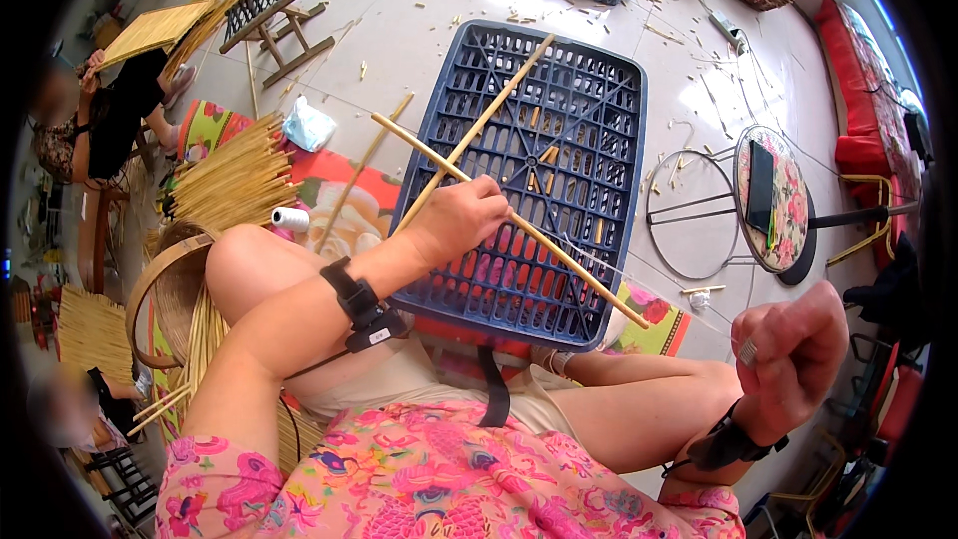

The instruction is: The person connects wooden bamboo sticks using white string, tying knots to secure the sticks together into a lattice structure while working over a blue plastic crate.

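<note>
Between my knees lies a dark blue plastic crate (624,180) with a slotted grid face. Two thin straw-coloured sticks cross above it. My left hand (461,215) is closed round the middle of one stick (579,268), which slants from upper left to lower right. The other stick (502,97) crosses it and passes toward the crate's far edge. A fine white thread (639,284) runs from beside my left fingers across to the right. My right hand (793,354) is raised off the crate, fingers curled closed, at the thread's far end.
A white thread spool (290,220) and a sheaf of sticks (225,175) lie left, near a round basket (160,279). Right stands a round flowered stool (783,200) bearing a dark phone (760,188). Stick offcuts litter the floor. Another person (125,115) holds a slatted mat (160,30).
</note>
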Available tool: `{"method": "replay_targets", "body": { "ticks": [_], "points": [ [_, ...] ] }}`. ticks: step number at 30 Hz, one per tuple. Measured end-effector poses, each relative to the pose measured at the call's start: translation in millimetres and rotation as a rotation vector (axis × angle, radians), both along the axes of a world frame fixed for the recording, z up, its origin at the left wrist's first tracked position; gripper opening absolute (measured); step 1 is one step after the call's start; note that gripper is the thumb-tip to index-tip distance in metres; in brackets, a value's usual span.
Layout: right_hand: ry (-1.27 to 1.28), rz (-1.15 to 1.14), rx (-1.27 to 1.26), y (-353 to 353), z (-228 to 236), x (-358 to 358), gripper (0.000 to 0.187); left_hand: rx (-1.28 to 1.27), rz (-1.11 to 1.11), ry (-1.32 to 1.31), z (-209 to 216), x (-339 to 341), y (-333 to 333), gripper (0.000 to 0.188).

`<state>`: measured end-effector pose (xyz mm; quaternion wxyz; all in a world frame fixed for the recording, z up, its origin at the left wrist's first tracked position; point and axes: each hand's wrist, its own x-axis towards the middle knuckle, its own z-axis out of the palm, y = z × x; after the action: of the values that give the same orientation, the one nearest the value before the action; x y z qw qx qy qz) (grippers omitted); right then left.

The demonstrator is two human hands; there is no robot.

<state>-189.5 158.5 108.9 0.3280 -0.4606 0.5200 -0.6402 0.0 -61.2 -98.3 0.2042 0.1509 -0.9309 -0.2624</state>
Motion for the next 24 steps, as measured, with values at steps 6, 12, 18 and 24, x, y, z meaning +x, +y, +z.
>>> {"method": "replay_targets", "body": {
  "ticks": [6,12,18,24],
  "points": [
    [-0.171,0.155,-0.278,-10.6,1.8,-1.3,0.016,0.029,0.020,0.002,2.8,-2.5,1.4,0.009],
    [-0.310,0.426,-0.365,-23.9,-16.0,-6.4,0.016,0.029,0.007,0.001,-6.9,-0.7,-4.7,0.009],
    [-0.272,-0.210,-0.215,-29.6,-24.9,-26.3,0.014,0.151,0.019,0.070,-6.9,-3.3,-7.3,0.010],
    [-0.417,-0.054,-0.267,-39.4,-31.9,-47.2,0.013,0.173,0.036,0.012,-8.3,-3.5,-9.9,0.010]
  ]
}}
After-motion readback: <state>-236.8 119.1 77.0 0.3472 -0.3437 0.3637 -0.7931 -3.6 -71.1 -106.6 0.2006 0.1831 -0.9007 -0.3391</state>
